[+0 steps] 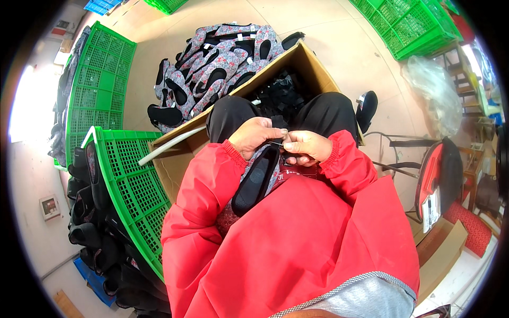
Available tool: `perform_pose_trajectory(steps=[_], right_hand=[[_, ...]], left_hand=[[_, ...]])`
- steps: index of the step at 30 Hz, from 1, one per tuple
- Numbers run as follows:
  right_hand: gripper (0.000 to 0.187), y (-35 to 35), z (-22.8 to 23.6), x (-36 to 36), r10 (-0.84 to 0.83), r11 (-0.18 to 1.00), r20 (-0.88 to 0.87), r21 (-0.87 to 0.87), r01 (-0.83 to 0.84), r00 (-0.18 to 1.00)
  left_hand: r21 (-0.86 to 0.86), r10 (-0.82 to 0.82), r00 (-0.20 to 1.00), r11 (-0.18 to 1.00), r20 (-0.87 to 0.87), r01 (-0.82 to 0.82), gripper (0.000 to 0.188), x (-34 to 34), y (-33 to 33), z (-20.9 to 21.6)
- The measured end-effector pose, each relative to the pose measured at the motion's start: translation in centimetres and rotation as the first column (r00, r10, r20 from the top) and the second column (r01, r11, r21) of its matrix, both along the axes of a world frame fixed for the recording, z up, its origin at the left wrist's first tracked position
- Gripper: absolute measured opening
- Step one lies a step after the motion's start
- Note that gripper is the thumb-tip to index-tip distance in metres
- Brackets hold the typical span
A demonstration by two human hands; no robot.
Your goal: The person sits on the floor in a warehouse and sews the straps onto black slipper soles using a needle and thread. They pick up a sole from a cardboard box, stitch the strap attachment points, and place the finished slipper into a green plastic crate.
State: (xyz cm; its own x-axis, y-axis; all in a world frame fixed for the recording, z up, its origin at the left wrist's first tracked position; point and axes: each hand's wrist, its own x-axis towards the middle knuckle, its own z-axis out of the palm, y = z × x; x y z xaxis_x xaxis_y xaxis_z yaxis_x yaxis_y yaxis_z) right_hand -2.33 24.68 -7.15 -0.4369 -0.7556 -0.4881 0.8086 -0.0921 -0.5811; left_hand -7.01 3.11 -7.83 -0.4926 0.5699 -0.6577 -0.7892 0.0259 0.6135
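In my lap lies a shoe [256, 180] with its black sole facing up and a grey floral upper showing at the edges. My left hand [253, 137] is closed around the shoe's far end, where a black fabric piece [278, 122] sticks up past the fingers. My right hand [308, 146] is closed just beside it, thumb and forefinger pinched on a thin dark thing [274, 143] that points toward the left hand. What kind of thing it is, I cannot tell. The fingertips of both hands nearly meet.
Around my knees stands an open cardboard box [170, 172] with black pieces [281, 91] inside. Beyond it is a heap of floral shoes [217, 74]; one shoe [366, 108] lies apart. Green crates [135, 175] flank the left, another [408, 26] the far right. A white tube [172, 145] crosses the box's edge.
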Motion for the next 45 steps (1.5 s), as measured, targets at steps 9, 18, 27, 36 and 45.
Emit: perform_pose_trajectory(steps=[9,18,27,36,45], right_hand=[[0.028,0.0,-0.6,0.1,-0.009,1.0,-0.016,0.016,0.009,1.0],[0.023,0.1,-0.9,0.5,-0.046,0.999,0.003,0.007,0.046,0.999],[0.025,-0.1,-1.0,0.8,-0.072,0.997,-0.003,0.002,0.072,0.997],[0.025,0.1,-1.6,1.1,-0.09,0.996,0.001,-0.014,0.09,0.996],[0.023,0.3,-1.9,1.4,-0.157,0.986,0.012,-0.056,0.157,0.988]], left_hand=[[-0.043,-0.015,0.999,0.999,-0.046,0.013,0.01,-0.1,-0.2,-1.3],[-0.044,0.011,0.999,0.999,-0.037,-0.013,0.009,0.1,0.2,-0.1],[-0.043,0.01,0.998,0.999,-0.064,-0.013,0.009,0.1,0.1,-1.0],[-0.091,0.043,0.995,0.995,-0.087,-0.051,0.011,0.3,0.4,-0.5],[-0.146,0.147,0.981,0.976,-0.124,-0.164,0.019,0.4,1.3,1.4]])
